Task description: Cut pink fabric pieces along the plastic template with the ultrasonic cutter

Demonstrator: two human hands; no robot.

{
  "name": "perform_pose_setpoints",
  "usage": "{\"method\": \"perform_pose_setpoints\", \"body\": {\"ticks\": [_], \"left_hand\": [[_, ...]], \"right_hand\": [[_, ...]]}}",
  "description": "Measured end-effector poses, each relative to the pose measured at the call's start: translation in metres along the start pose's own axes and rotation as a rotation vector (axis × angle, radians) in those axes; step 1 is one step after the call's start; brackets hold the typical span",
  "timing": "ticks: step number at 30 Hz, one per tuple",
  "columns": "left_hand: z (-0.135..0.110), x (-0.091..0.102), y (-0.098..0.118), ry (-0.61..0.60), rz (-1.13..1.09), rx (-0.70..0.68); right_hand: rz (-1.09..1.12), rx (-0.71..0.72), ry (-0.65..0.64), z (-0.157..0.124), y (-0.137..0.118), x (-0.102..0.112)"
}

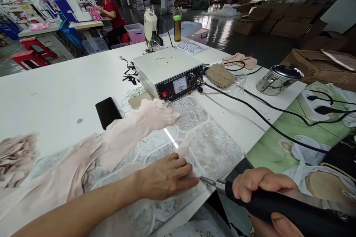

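My left hand [168,176] presses down on a thin piece of pale pink fabric [185,147], its fingers curled and close together. Under the fabric lies a clear patterned plastic mat [214,148]. In my right hand [264,189] is a black-handled ultrasonic handpiece [294,207], its fingers wrapped round the grip. The slim metal tip of the handpiece points left and sits close to my left thumb, at the mat's near edge. Whether the tip touches the fabric I cannot tell. More pale pink fabric pieces [133,126] lie across the mat, to the left of my left hand.
A control box [172,74] with a dial stands beyond the mat, and a black cable [267,120] runs from it to the right. A phone [108,112], a steel mug [279,79] and a bottle [177,27] are on the white table. A person in red [109,7] sits at a sewing machine.
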State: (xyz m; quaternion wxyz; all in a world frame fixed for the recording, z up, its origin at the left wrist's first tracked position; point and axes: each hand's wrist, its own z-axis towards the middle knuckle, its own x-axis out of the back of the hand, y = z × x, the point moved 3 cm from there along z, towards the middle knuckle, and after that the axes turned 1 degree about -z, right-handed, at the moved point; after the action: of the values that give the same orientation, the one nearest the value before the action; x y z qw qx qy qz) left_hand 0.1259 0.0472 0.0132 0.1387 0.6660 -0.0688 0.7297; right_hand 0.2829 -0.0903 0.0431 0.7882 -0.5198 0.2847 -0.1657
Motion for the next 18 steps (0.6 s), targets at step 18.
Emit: {"method": "perform_pose_setpoints", "body": {"ticks": [18], "left_hand": [[-0.0028, -0.0042, -0.002, -0.048, -0.017, -0.012]], "right_hand": [[-0.094, 0.036, -0.115, -0.0055, -0.0047, 0.0077]]}}
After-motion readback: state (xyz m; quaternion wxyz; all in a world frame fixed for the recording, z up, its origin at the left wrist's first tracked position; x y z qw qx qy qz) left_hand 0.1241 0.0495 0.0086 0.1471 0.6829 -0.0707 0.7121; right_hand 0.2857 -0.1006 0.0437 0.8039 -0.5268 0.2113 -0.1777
